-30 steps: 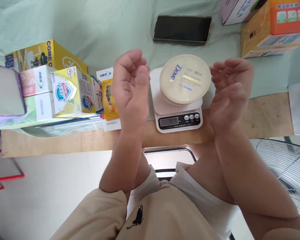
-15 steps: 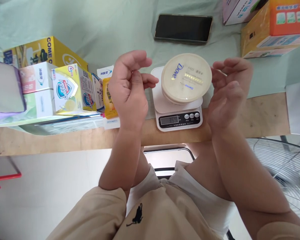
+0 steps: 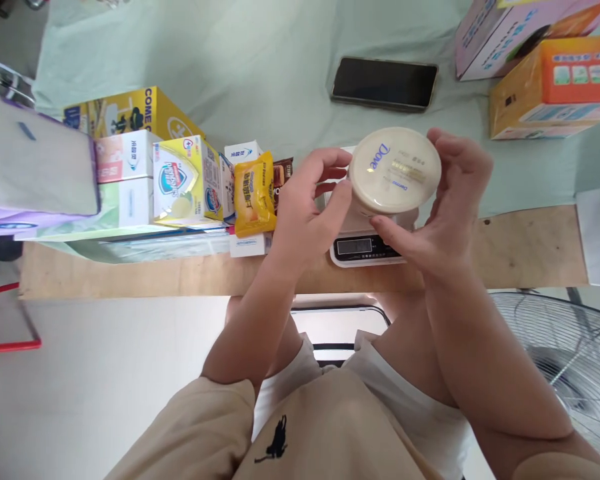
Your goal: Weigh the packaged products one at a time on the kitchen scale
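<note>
A round cream-coloured Dove jar is held between my two hands over the white digital kitchen scale. My right hand wraps round its right side, the thumb at the front edge. On the left side, the fingertips and thumb of my left hand press against the jar. Whether the jar's base still rests on the weighing plate is hidden. The scale's display is too dim to read, and my right thumb and palm cover its buttons.
A black phone lies behind the jar on the green cloth. To the left are a yellow snack packet, a Safeguard soap box and other boxes. An orange box stands at the right. Below the wooden table edge is a fan.
Both hands have come in from beside the jar and closed on its sides. My right thumb now lies across the scale's front. The camera view has shifted a little.
</note>
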{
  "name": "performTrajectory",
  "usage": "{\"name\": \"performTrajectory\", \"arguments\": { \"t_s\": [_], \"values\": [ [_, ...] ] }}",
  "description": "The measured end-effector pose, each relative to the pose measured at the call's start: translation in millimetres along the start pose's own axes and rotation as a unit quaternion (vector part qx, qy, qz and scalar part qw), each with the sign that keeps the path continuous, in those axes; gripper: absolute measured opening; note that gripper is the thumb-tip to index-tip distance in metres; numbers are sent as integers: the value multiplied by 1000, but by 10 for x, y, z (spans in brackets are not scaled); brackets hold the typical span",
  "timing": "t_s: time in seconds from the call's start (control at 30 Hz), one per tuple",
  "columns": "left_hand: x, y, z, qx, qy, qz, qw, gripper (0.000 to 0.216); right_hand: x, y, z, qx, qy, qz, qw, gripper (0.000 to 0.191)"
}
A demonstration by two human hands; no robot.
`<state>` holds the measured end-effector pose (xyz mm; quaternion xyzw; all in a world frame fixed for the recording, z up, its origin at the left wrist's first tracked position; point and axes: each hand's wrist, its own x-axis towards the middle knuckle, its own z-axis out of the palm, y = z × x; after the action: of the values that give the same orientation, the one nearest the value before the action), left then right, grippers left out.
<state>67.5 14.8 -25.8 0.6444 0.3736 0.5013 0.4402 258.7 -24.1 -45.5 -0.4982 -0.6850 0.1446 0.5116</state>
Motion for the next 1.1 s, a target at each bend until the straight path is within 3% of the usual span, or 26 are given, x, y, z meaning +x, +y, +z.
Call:
{"name": "performTrajectory", "arguments": {
  "t_s": [0.27, 0.47, 0.6, 0.67, 0.77, 0.87, 0.97, 1.1],
  "values": [
    [-32, 177, 13, 46, -31, -59, 997, 20, 48, 26, 67, -58, 5, -2, 998, 94],
    [-35, 241, -184, 28, -4, -5, 1000, 25, 211, -193, 95, 12, 81, 47, 996, 75],
    [-46, 439, -393, -14, 24, -31, 999, 21, 730, -449, 173, 32, -16, 24, 999, 74],
    [-52, 527, -462, -23, 36, -26, 999, 18, 1074, -534, 326, 41, -66, -23, 997, 69],
    [-58, 594, -519, -23, 104, -34, 994, 18, 1549, -542, 702, 37, -170, 28, 984, 69],
    [-58, 598, -551, -25, 149, -44, 987, 19, 1873, -436, 1149, 22, -222, 78, 972, 71],
    [-56, 572, -556, -46, 128, -50, 989, 23, 2025, -292, 1549, -17, -264, 55, 963, 70],
    [-105, 575, -532, -42, 160, -72, 983, 31, 2047, -133, 1939, 10, -313, 1, 950, 68]
  ]
}}
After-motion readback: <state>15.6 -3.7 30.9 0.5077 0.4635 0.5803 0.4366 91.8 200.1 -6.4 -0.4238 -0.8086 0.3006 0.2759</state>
